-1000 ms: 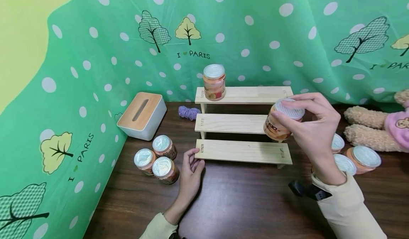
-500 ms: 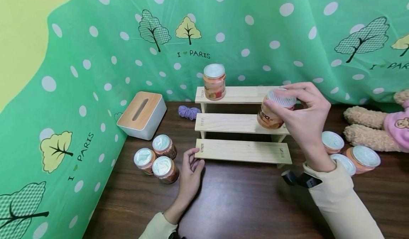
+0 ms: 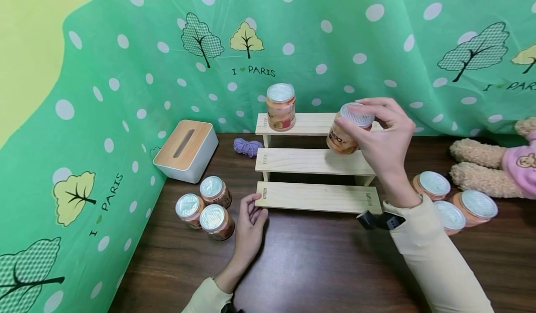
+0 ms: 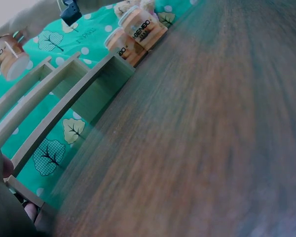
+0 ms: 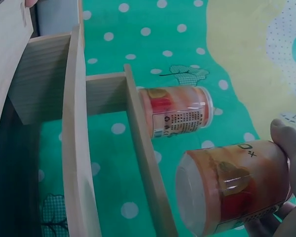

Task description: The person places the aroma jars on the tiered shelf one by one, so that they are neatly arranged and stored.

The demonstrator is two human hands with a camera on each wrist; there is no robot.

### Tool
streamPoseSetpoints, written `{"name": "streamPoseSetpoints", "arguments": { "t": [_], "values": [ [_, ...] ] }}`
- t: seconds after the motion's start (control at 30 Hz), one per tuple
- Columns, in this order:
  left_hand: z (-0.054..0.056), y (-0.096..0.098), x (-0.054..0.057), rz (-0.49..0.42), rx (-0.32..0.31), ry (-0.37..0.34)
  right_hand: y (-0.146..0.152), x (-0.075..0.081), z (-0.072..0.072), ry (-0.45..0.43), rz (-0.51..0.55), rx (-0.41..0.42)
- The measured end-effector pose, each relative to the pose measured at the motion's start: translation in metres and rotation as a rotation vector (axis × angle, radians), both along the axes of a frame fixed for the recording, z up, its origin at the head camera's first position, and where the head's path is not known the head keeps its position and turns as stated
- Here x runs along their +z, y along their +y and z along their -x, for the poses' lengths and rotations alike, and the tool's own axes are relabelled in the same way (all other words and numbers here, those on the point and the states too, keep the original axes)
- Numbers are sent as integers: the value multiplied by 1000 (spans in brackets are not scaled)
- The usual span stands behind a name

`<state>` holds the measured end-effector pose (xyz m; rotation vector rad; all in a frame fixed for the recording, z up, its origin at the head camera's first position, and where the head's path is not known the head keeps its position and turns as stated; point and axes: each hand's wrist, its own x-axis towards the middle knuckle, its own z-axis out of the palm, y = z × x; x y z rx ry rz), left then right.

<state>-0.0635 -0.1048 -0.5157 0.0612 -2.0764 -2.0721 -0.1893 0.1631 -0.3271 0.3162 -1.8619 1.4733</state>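
My right hand (image 3: 387, 141) grips a jar (image 3: 349, 129) by its pale ridged lid, fingers and thumb around the rim. The orange-labelled jar is slightly tilted, above the right part of a three-step wooden display shelf (image 3: 316, 196). The right wrist view shows the held jar's underside (image 5: 190, 195) and label. Upright on the top step, at its left end, stands a similar jar (image 3: 280, 108). My left hand (image 3: 250, 227) holds the left end of the bottom step, fingers curled at its edge; the left wrist view shows only part of these fingers (image 4: 8, 167).
Three jars (image 3: 213, 215) cluster left of the shelf, and three more jars (image 3: 477, 206) stand right of it beside a plush toy (image 3: 481, 169). A tissue box (image 3: 186, 152) and purple yarn (image 3: 247, 147) lie at the back left. A green curtain (image 3: 347, 38) hangs behind.
My right hand has carried the jar left and away from me, from the shelf's right end to above its middle and top steps. My left hand has stayed put.
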Motion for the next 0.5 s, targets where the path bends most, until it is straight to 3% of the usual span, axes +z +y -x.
{"name": "streamPoseSetpoints", "arguments": {
  "t": [0.23, 0.5],
  "values": [
    [-1, 0, -1, 0, 0, -1, -10, 4, 3, -10, 20, 5],
    [-1, -1, -1, 14, -1, 26, -15, 1, 19, -47, -3, 12]
  ]
}}
